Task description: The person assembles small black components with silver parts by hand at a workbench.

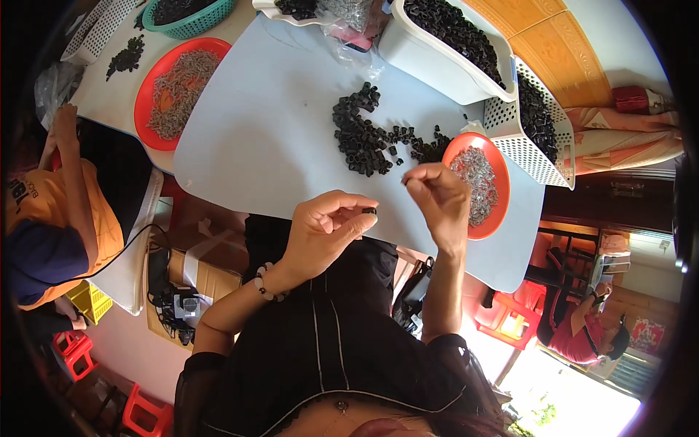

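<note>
A small black cap-like part (370,211) is pinched between the thumb and index finger of my left hand (320,231), near the table's front edge. To its right, my right hand (444,204) is raised with thumb and index finger pressed together. Whatever sits between those fingertips is too small to make out. Just beyond both hands, a loose heap of similar black parts (359,142) lies on the pale blue table (255,131). Beside my right hand stands an orange-red plate (502,171) holding many small shiny, clear-looking pieces (475,186).
Behind the heap are a white tub (429,62) and a perforated white basket (513,135), both filled with black parts. On the left table sit another red plate (145,95) and a green basket (189,28). A person in orange (95,197) sits at left; another (582,328) sits far right.
</note>
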Demonstrator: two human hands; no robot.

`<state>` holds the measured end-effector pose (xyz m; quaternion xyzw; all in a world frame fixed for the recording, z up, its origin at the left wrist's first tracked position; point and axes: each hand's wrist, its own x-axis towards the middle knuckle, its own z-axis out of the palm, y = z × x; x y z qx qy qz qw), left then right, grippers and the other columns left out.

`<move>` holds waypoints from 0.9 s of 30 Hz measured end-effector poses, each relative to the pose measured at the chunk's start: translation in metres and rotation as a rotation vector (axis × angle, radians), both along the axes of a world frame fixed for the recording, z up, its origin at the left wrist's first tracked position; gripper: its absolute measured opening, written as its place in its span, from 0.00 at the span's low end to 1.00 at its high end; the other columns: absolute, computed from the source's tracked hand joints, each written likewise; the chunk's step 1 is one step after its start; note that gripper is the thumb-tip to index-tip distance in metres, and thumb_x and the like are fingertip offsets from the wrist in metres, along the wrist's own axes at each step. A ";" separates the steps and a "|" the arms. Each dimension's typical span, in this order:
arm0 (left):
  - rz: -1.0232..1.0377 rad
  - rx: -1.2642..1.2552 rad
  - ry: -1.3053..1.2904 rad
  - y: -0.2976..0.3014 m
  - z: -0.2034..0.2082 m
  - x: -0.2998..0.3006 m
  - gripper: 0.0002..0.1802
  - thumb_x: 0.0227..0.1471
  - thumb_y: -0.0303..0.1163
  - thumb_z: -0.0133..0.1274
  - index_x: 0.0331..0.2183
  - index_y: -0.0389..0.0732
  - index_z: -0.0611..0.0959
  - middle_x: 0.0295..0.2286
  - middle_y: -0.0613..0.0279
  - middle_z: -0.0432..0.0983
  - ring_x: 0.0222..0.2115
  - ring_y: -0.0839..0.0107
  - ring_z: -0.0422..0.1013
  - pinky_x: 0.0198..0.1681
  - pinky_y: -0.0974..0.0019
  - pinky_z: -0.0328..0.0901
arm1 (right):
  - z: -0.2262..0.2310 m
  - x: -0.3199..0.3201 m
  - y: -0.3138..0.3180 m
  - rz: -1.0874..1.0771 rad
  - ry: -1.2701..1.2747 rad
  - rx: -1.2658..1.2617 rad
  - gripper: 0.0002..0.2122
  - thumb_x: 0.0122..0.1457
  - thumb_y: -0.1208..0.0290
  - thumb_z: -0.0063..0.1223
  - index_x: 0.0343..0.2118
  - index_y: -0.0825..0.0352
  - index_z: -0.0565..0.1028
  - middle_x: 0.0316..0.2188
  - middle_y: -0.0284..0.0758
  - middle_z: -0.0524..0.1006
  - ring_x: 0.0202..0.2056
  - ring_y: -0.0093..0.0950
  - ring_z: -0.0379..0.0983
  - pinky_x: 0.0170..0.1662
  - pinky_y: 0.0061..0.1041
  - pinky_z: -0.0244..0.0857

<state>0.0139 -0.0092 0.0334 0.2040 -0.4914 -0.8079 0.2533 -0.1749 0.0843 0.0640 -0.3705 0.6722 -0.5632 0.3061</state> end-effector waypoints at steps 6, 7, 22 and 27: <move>0.006 -0.007 0.047 0.000 0.002 -0.003 0.11 0.52 0.22 0.61 0.40 0.32 0.82 0.30 0.62 0.78 0.29 0.80 0.72 0.33 0.75 0.69 | -0.006 0.030 0.019 0.020 -0.452 -0.116 0.07 0.56 0.81 0.61 0.37 0.72 0.78 0.32 0.35 0.79 0.38 0.23 0.75 0.46 0.23 0.68; 0.002 -0.008 0.045 0.001 0.002 -0.003 0.11 0.52 0.22 0.61 0.40 0.32 0.82 0.30 0.62 0.78 0.29 0.80 0.72 0.33 0.75 0.69 | -0.008 0.032 0.021 0.051 -0.478 -0.147 0.07 0.55 0.81 0.61 0.37 0.72 0.78 0.32 0.35 0.79 0.37 0.23 0.75 0.45 0.23 0.68; 0.002 -0.214 0.055 0.008 0.001 -0.003 0.09 0.50 0.21 0.62 0.36 0.33 0.84 0.31 0.58 0.79 0.32 0.74 0.76 0.38 0.72 0.72 | -0.025 0.034 0.029 0.141 -0.717 -0.204 0.07 0.51 0.77 0.66 0.29 0.69 0.77 0.27 0.33 0.78 0.30 0.20 0.71 0.35 0.19 0.66; 0.016 -0.236 0.059 0.008 0.002 -0.002 0.08 0.50 0.21 0.62 0.36 0.33 0.84 0.32 0.58 0.80 0.31 0.74 0.77 0.38 0.72 0.72 | -0.025 0.032 0.030 0.171 -0.757 -0.182 0.07 0.51 0.76 0.67 0.28 0.69 0.77 0.27 0.34 0.78 0.29 0.20 0.71 0.35 0.19 0.65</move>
